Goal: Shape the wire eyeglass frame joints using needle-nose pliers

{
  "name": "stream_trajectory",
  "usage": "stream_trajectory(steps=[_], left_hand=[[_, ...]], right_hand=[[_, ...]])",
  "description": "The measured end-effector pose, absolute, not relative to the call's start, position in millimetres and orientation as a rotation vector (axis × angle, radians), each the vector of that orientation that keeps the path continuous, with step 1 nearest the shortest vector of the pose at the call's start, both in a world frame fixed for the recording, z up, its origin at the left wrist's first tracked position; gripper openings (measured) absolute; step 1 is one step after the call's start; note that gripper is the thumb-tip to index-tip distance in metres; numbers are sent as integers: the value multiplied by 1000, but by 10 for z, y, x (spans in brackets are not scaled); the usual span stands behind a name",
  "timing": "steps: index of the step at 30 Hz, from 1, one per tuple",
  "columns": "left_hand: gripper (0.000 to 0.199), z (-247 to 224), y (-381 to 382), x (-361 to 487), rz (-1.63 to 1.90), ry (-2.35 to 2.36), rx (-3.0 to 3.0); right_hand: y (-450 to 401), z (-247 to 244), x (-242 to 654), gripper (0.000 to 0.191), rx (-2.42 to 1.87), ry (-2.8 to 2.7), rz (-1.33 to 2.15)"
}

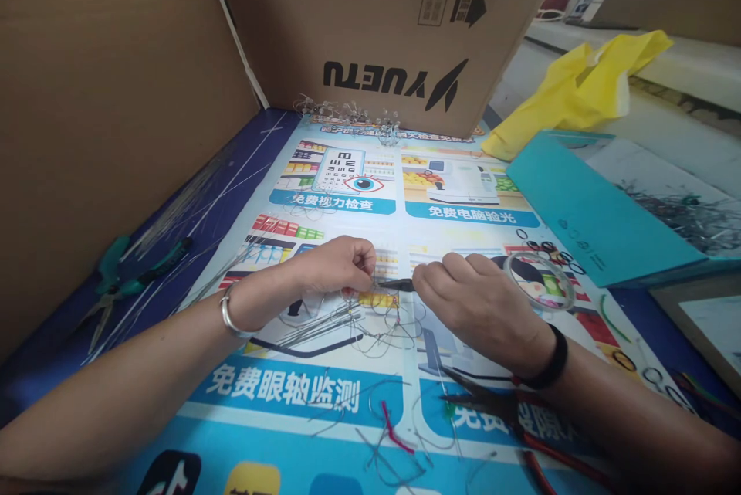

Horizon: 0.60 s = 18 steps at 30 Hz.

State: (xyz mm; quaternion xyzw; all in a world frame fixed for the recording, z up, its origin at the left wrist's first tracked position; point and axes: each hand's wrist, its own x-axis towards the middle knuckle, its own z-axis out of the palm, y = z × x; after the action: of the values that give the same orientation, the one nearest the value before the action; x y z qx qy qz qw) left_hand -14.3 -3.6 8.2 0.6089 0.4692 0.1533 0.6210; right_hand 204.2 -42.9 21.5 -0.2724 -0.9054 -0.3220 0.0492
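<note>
Over a printed poster, my left hand [343,265] is closed in a pinch on a thin wire, barely visible at the fingertips. My right hand [480,302] is wrapped round needle-nose pliers [397,285]; its fist hides the handles, and the dark pointed jaws reach to my left fingertips. Whether the jaws are shut cannot be made out. Below both hands lie thin wire loops [382,337] and a bundle of straight wires [316,331]. Scissors with red handles [492,400] lie partly under my right forearm. A clear round ring-shaped item [570,296] sits beside my right hand.
Teal-handled pliers [119,279] lie at left near long straight wires [174,209]. A cardboard box [370,24] walls off the back. At right are a teal box [602,209] holding metal pieces, a yellow bag [573,89] and small black rings [547,248].
</note>
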Motion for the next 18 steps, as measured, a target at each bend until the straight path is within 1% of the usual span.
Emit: stream_trajectory(steps=[11,18], left_hand=[[17,61,-12,-136,336,1098,1350],[17,51,-8,-142,338,1083,1365]], right_hand=[[-443,179,1969,11,-812,-2782,-1063],[-437,282,1912,14,-702,-2860,-1173]])
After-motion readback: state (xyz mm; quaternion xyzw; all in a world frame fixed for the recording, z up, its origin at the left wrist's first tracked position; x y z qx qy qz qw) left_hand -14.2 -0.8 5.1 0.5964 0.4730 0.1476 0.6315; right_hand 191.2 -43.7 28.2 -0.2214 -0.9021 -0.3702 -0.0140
